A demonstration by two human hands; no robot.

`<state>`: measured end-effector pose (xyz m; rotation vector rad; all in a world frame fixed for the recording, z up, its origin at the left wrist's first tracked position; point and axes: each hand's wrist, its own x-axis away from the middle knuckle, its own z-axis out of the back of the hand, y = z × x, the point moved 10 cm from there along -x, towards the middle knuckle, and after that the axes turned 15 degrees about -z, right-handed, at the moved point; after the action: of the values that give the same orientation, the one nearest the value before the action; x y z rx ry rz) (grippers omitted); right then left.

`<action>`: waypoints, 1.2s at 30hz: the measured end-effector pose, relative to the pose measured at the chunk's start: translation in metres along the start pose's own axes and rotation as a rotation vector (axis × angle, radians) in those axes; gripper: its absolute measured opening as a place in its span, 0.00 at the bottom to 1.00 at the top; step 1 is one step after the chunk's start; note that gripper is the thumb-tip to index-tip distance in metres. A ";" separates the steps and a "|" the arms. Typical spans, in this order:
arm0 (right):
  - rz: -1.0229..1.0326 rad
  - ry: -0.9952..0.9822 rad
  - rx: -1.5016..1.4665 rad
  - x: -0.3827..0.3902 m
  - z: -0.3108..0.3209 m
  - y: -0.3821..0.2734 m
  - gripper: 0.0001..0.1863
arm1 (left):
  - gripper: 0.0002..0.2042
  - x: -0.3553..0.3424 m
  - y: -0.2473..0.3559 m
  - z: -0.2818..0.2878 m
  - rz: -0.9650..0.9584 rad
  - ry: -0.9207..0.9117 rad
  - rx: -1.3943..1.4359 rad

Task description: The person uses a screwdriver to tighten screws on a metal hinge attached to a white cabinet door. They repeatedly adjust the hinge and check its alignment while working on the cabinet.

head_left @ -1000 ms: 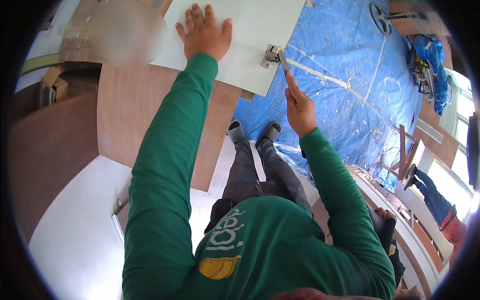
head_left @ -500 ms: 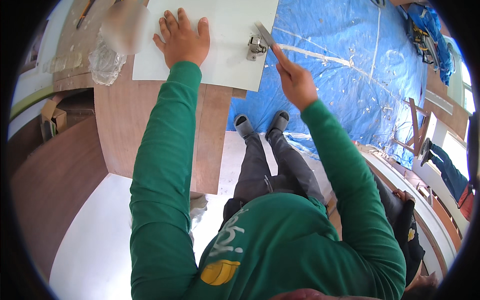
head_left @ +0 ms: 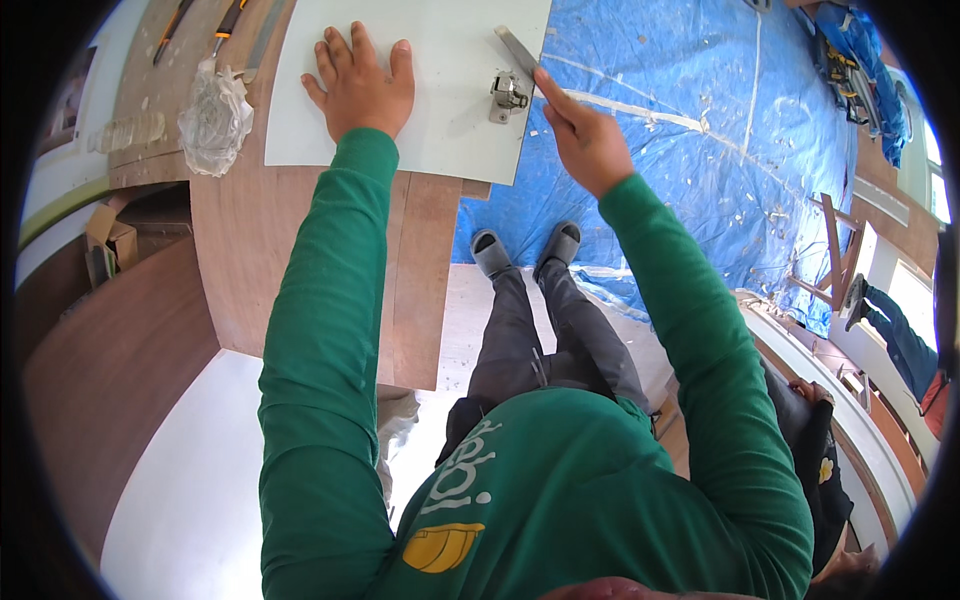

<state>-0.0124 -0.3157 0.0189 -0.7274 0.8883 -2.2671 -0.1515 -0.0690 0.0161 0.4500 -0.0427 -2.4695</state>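
Observation:
My left hand (head_left: 368, 88) lies with its fingers spread on a white panel (head_left: 450, 120), pressing against its surface. In my right hand (head_left: 590, 142) is a flat grey metal file (head_left: 516, 48), its blade tilted across the panel's right edge. My fingers wrap round its near end, with the index finger stretched along it. Just below the blade, a metal cabinet hinge (head_left: 508, 95) is set on the panel near that edge. The panel rests on a brown wooden bench (head_left: 290, 250) and overhangs its right side.
Left of the panel lie crumpled clear plastic (head_left: 215, 122) and orange-and-black handled tools (head_left: 230, 20). Blue sheeting (head_left: 640, 170) with scattered debris covers the floor to the right. Another person's leg (head_left: 895, 320) shows at the far right. A cardboard box (head_left: 110, 238) sits on a lower shelf.
My right hand and the file have shifted slightly left and up along the panel edge. The blurred patch at the upper left is gone, so tools there are visible. My left hand stays flat.

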 end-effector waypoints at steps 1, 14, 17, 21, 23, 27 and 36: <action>0.000 -0.012 0.030 0.018 -0.003 0.004 0.27 | 0.36 0.002 -0.003 0.000 0.008 -0.003 -0.005; 0.079 0.014 0.008 0.026 0.001 0.010 0.26 | 0.37 0.004 -0.007 -0.003 0.028 0.001 -0.029; 0.064 0.029 0.013 -0.002 0.007 -0.002 0.26 | 0.38 0.001 -0.002 -0.006 0.017 0.000 -0.022; 0.061 0.006 0.052 0.013 0.002 0.000 0.27 | 0.36 0.002 -0.002 -0.001 -0.002 0.014 -0.041; 0.094 -0.008 -0.019 0.037 -0.005 0.011 0.27 | 0.36 0.004 -0.003 0.001 -0.002 0.020 -0.069; 0.061 0.071 0.120 -0.013 0.010 -0.003 0.27 | 0.38 -0.001 -0.001 -0.004 0.019 -0.021 -0.044; 0.017 0.041 0.035 -0.008 0.004 0.011 0.26 | 0.38 0.004 -0.003 -0.005 0.021 -0.011 -0.034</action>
<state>-0.0008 -0.3180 0.0109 -0.6574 0.8682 -2.2841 -0.1542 -0.0684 0.0099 0.4192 -0.0095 -2.4488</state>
